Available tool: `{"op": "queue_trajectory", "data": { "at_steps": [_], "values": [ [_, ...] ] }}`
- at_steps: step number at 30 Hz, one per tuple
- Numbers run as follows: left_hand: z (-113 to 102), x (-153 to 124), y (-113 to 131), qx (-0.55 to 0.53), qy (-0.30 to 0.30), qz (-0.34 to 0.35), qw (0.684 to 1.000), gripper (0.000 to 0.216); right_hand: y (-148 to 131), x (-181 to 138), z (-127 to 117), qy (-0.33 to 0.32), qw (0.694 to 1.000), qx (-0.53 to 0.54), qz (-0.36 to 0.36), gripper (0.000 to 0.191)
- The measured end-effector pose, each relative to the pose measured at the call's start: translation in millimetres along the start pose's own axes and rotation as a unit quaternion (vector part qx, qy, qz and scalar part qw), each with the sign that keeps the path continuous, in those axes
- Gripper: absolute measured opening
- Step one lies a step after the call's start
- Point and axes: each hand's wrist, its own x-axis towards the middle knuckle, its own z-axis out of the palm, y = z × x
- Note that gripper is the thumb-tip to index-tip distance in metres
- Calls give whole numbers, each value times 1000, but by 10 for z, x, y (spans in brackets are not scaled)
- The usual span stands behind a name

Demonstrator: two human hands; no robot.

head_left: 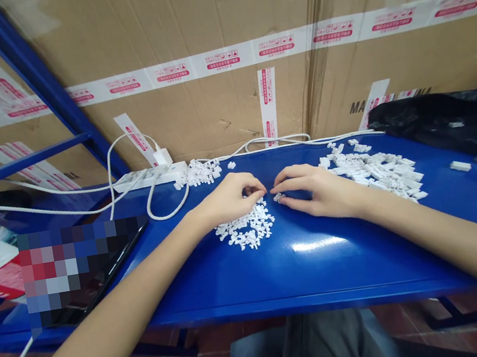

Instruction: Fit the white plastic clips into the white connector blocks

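My left hand (232,198) rests on a blue metal shelf (306,264) with its fingers curled over the top of a small heap of white plastic pieces (246,229). What its fingertips hold is hidden. My right hand (313,189) lies just to the right, fingers together, pinching a small white plastic piece (278,197) at its fingertips. The two hands nearly touch at the fingertips. A larger heap of white plastic pieces (377,171) lies behind my right wrist. A third small heap (199,172) sits near the back.
A white power strip (147,176) with a plugged charger and white cables lies at the back left. A dark tablet (98,267) lies at the left, a black plastic bag (441,119) at the right. Taped cardboard boxes (219,55) stand behind. One loose white piece (460,165) lies right.
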Motion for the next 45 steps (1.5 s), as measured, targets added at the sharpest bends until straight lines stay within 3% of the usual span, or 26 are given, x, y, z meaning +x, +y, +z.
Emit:
{"op": "queue_trajectory", "data": {
  "at_steps": [7,19,28,33,39,45],
  "values": [
    [-40,-10,93,-17,-33,-14,999,17,-8,0,7,-15,1000,-6,6,26],
    [-4,3,107,-87,-5,-47,995,20,13,-1,-19,-7,1000,-17,12,27],
    [-20,-18,112,-11,-34,19,999,12,29,3,-18,-11,1000,-23,7,24],
    [4,-11,128,-68,-16,15,997,15,30,11,-26,-7,1000,-18,1,23],
    [46,18,153,-157,71,-18,985,9,26,9,-32,14,1000,-22,-3,24],
    [102,38,193,-275,79,-72,956,18,8,7,-26,45,999,-2,2,19]
  ]
}}
